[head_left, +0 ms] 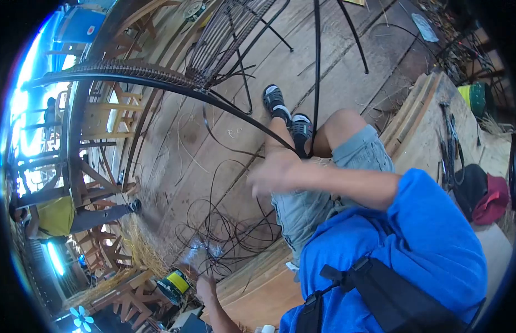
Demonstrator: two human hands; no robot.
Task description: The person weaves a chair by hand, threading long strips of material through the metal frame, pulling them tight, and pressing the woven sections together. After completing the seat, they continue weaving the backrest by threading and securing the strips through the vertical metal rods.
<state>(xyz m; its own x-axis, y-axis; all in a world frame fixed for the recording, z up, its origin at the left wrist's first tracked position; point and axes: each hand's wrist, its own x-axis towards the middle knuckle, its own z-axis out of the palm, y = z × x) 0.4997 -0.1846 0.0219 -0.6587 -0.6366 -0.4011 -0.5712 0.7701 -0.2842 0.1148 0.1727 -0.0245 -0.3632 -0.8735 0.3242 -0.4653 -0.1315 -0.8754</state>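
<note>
A black metal furniture frame (230, 105) stands over my feet, its rim wrapped with woven dark-brown strand (125, 69). My right hand (277, 175), smeared by motion, is closed in front of my knee just below the frame's bar. One brown strand (227, 145) curves from the wrapped part of the frame to this hand. A loose tangle of the same strand (227, 233) lies on the floor below. My left hand (206, 287) is low in view by the bench edge, near the tangle's lower end; its fingers are too blurred to read.
I sit on a wooden bench (263, 294). Pliers-like tools (449, 139) and a dark-and-red cloth item (491, 197) lie at right. Green-and-yellow tins (174, 286) stand near the bench. Another person in a yellow shirt (55, 216) is at left, among wooden furniture frames (111, 119).
</note>
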